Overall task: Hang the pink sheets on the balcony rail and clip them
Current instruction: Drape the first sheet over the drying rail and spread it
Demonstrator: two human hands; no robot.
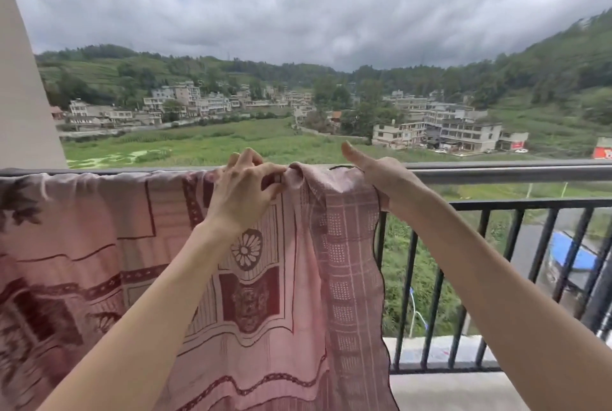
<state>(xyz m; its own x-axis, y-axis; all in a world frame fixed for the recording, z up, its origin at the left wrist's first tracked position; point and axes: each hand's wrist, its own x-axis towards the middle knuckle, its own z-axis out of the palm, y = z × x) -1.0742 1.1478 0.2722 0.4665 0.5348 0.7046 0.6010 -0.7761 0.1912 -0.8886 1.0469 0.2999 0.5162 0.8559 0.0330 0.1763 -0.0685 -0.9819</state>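
Observation:
A pink sheet (109, 245) with dark red patterns hangs over the metal balcony rail (496, 172), covering it from the left edge to about the middle. My left hand (241, 185) pinches a bunched fold of the sheet at the rail top, fingers curled round the cloth. My right hand (381, 175) rests on the sheet's right end on the rail, thumb raised; its fingers lie hidden behind the cloth and rail. No clip is plainly visible.
Dark vertical bars (437, 278) run under the bare right half of the rail. A white pillar (20, 96) stands at the far left. Beyond the rail lie fields, buildings and a road far below.

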